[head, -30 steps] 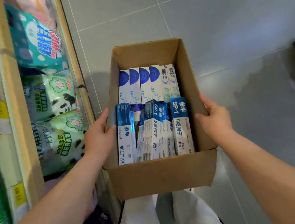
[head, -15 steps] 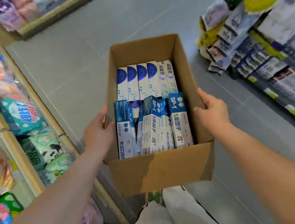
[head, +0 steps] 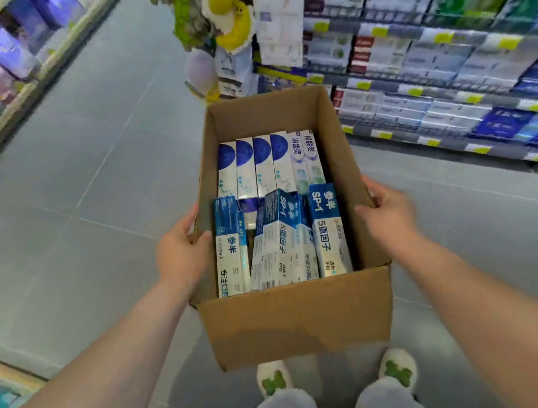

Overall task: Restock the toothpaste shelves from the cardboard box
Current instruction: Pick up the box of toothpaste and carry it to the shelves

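The left hand (head: 181, 250) at nine o'clock and right hand (head: 388, 214) at three curled round the open brown cardboard box (head: 297, 317) of blue-and-white toothpaste cartons (head: 328, 230). Carrying stage, seemingly; next, setting down by the stocked shelves (head: 450, 74) at two o'clock.

I read, inside cardboard box (head: 297, 317): right near toothpaste carton (head: 329, 230) w/ "参半", "SP-1", "5重因子", "清新护齿". Tilted mid carton (head: 279, 240): "SP-1", "5重因子" too. Left near carton (head: 231, 247): "参半", "oralshark", "专注口". Far-row right carton (head: 311, 153): "冷酸灵". Shelf price tags (head: 511, 41) too blurred for me.
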`<move>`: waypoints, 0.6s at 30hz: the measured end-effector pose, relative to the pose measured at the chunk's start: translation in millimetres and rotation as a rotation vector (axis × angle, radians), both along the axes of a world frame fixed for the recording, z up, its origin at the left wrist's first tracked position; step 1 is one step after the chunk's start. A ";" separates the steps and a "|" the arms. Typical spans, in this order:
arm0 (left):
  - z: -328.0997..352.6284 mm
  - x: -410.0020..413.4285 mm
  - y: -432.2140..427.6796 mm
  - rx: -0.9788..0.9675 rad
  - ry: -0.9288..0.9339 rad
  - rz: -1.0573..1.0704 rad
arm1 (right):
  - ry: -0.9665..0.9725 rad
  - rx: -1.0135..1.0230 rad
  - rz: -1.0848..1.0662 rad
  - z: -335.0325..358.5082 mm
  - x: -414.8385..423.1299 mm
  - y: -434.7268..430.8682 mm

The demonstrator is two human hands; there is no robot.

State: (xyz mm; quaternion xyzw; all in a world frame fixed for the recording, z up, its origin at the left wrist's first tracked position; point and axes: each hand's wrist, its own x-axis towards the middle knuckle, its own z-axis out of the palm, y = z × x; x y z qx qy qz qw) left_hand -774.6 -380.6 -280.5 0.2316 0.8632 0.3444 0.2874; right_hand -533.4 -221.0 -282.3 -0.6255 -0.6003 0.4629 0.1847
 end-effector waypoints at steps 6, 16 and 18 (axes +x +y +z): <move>2.8 121.7 88.7 -0.028 -0.044 -0.121 | -0.049 0.055 -0.088 9.8 144.1 48.2; -26.0 318.8 226.0 -0.101 -0.016 -0.308 | -0.118 0.028 -0.225 4.6 362.8 154.1; -28.0 349.1 256.8 -0.107 0.028 -0.331 | -0.122 -0.001 -0.281 -3.2 392.8 175.7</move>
